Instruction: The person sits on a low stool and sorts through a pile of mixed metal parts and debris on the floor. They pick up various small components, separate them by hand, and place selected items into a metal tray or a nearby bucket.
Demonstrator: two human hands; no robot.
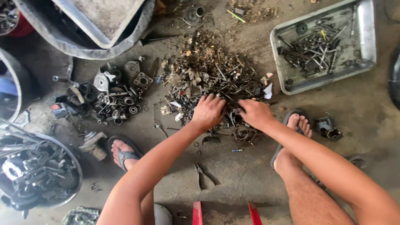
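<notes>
Head view. At centre frame, a heap of mixed scrap hardware (212,79) (bolts, screws, washers, small rusty metal parts and debris) lies on the concrete floor (366,112). The left hand (207,111) rests palm-down on the heap's near edge, fingers bent into the pieces; whether it has hold of any piece cannot be told. The right hand (255,113) lies just beside it, also palm-down at the near edge, fingers curled among the parts, grasp likewise hidden. The pieces are probably stiff, dense for their size, greasy and sharp-edged; loose and tangled, they are best pinched singly by shank or rim.

Upper right: a metal tray (366,33) holding sorted bolts. Left of centre: a group of bearings and rings (112,104). Lower left: a basin of larger dark parts (62,196). Lower centre: pliers (199,175) on the floor, between the sandalled feet.
</notes>
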